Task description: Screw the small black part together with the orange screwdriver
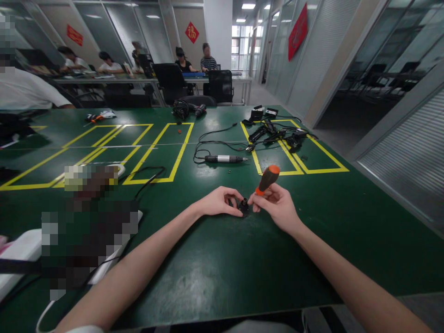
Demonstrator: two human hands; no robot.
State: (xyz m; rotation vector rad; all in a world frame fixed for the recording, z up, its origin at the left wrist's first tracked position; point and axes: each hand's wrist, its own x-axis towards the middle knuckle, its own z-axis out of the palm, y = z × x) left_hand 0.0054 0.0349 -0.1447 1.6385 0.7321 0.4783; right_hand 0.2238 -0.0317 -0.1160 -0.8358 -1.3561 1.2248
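Between my two hands a small black part (244, 205) with a short upright stub sits on the green tabletop. My left hand (222, 202) pinches it from the left with thumb and fingertips. An orange and black screwdriver (269, 178) is held in my right hand (277, 206), its handle tilted up and to the right. My right fingertips are close to the black part; whether they touch it I cannot tell. The screwdriver's shaft is hidden by the fingers.
Beyond my hands lies an electric screwdriver pen (225, 159) with its cable. Black parts and cables (270, 132) are heaped at the back right. Power drills (187, 110) lie at the far edge. Yellow tape (173, 173) marks the green table (194, 268). People sit behind.
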